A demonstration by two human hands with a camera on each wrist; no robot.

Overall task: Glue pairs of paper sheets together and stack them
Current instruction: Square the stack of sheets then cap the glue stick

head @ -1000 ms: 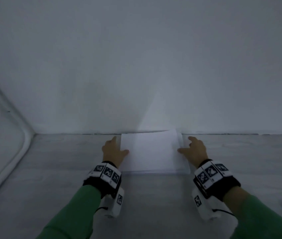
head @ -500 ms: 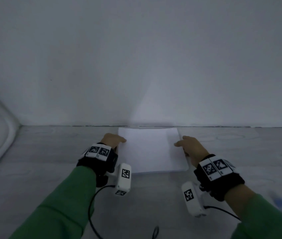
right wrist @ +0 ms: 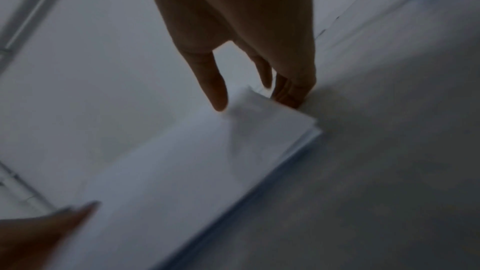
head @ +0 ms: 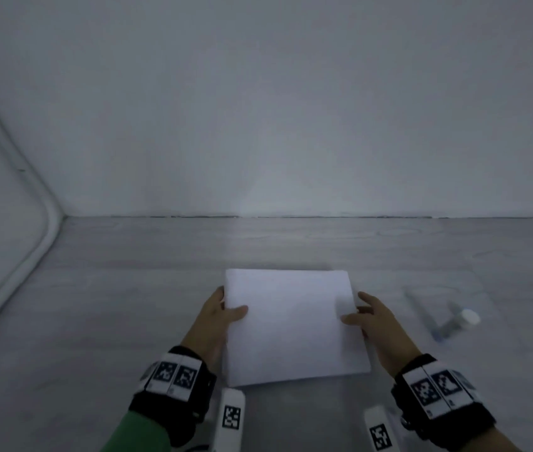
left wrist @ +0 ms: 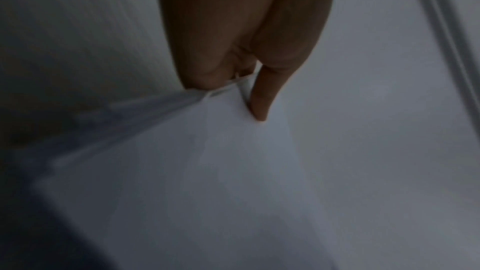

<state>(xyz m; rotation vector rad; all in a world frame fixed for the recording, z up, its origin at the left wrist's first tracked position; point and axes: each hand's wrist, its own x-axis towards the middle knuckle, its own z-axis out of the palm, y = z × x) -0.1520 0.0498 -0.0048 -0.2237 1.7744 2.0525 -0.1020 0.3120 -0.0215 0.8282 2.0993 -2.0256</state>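
A stack of white paper sheets (head: 291, 324) lies flat on the grey table (head: 128, 321), between my two hands. My left hand (head: 229, 303) grips its left edge, thumb on top and fingers under; in the left wrist view the hand (left wrist: 249, 89) pinches the edge of the paper (left wrist: 233, 171). My right hand (head: 356, 308) holds the right edge, thumb on top. In the right wrist view its thumb (right wrist: 215, 93) presses the top sheet (right wrist: 194, 161) and the other fingers curl at the stack's far corner. A blurred glue stick (head: 457, 324) with a white cap lies to the right.
A plain white wall (head: 258, 125) rises at the table's far edge. A white pipe (head: 46, 230) runs down the left wall to the table corner. Bare grey table lies left of the stack and between it and the back wall.
Both hands have drawn the paper stack back from the wall toward me, and their thumbs now lie on top of it. The glue stick has come into view at the right.
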